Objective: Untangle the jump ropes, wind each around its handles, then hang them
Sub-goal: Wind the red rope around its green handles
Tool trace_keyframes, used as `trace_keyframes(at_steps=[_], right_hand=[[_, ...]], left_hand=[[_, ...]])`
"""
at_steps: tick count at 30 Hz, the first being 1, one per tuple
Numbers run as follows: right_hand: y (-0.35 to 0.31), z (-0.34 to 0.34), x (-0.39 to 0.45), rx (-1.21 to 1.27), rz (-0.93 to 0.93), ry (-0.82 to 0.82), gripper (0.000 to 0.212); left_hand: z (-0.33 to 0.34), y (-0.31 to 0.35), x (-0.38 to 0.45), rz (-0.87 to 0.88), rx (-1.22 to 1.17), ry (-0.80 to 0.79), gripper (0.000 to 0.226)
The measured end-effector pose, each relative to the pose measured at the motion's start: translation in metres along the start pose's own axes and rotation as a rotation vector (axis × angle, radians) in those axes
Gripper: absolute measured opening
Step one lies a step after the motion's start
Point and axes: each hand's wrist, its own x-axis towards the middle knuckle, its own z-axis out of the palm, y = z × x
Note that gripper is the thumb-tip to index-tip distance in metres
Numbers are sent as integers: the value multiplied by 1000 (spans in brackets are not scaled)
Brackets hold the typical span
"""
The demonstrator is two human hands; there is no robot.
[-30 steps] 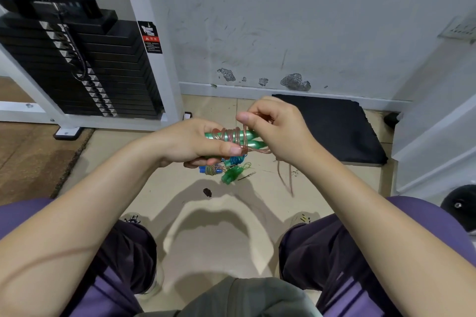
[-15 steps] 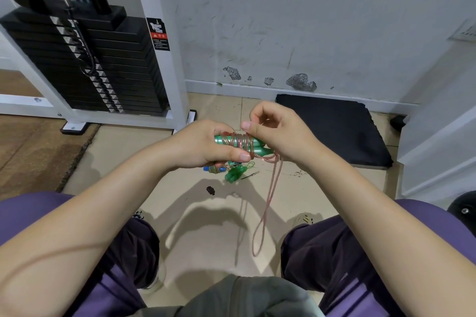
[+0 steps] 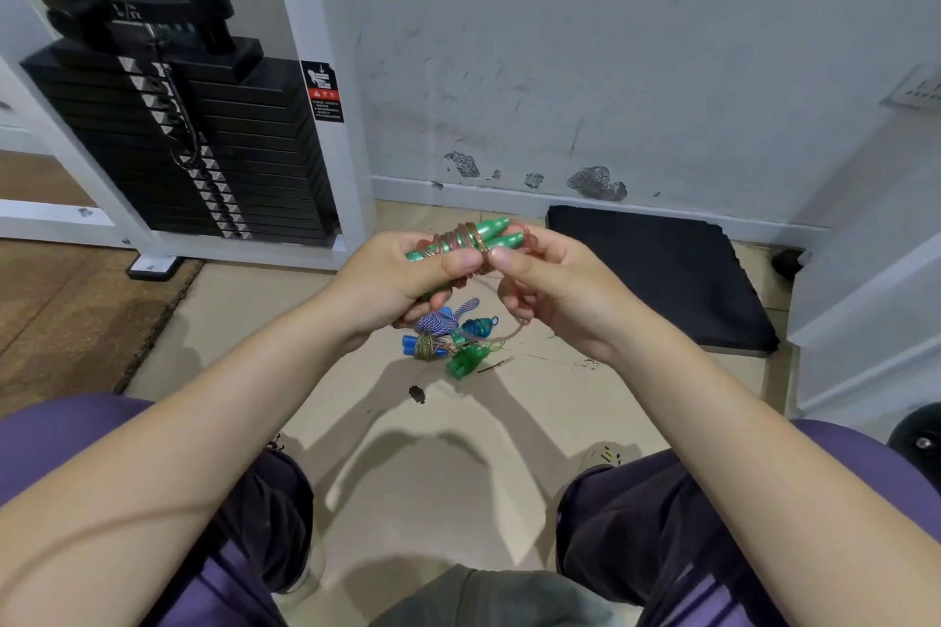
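Left hand (image 3: pixel 392 285) grips the pair of green handles (image 3: pixel 483 234) side by side, thumb clamped over the coils, fingers curled round underneath. Right hand (image 3: pixel 555 290) pinches the pink rope (image 3: pixel 458 239) right at the bundle, thumb and forefinger tight on the strand, a short tail looping down below the palm. So the winding step is in hand, and by the look of it nearly done: most of the rope sits in neat turns round the handles, held up over the floor. Next call, I'd say, is to lay the last bit round and tuck the end so it won't spring loose. Down on the tiles, just below the hands, waits a small pile (image 3: pixel 448 336) of other ropes, blue and green handles among them. Behind, a weight stack (image 3: pixel 203 143) with a warning sticker (image 3: pixel 324 92), red band and small print, too fine to read.
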Motion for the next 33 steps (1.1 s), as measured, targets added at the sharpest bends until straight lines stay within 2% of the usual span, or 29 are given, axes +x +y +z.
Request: trace_keyframes(at_steps=[4, 6, 8, 10, 13, 15, 18, 21, 23, 26, 29, 33], right_hand=[[10, 9, -1, -114, 52, 54, 31], [13, 15, -3, -222, 66, 73, 27], [12, 20, -6, -408, 52, 89, 21], [10, 24, -8, -622, 14, 89, 23], [9, 28, -10, -848, -44, 68, 28], [10, 30, -11, -955, -45, 60, 31], [10, 29, -9, -1045, -5, 85, 35], [8, 24, -6, -1085, 38, 84, 35], [7, 24, -6, -1056, 23, 59, 35], [4, 28, -11, -993, -71, 43, 33], [-6, 24, -12, -1015, -181, 67, 27], [-19, 9, -13, -957, -258, 123, 18]], left_hand=[[-1, -1, 4, 3, -34, 130, 33], [-5, -1, 5, 17, -51, 190, 31], [-9, -1, 6, 29, -49, 248, 32], [-12, -2, 7, 38, 3, 298, 32], [-14, -3, 8, 22, 12, 299, 33], [-15, -1, 7, -5, -132, 251, 36], [-17, 2, 6, -29, -350, 160, 40], [-15, 0, 6, -27, -376, 140, 39], [-13, -2, 6, -28, -308, 181, 36], [-12, -7, 8, -18, -40, 234, 32], [-15, -7, 7, -58, 136, 104, 27], [-17, 0, 0, -187, 199, -298, 25]])
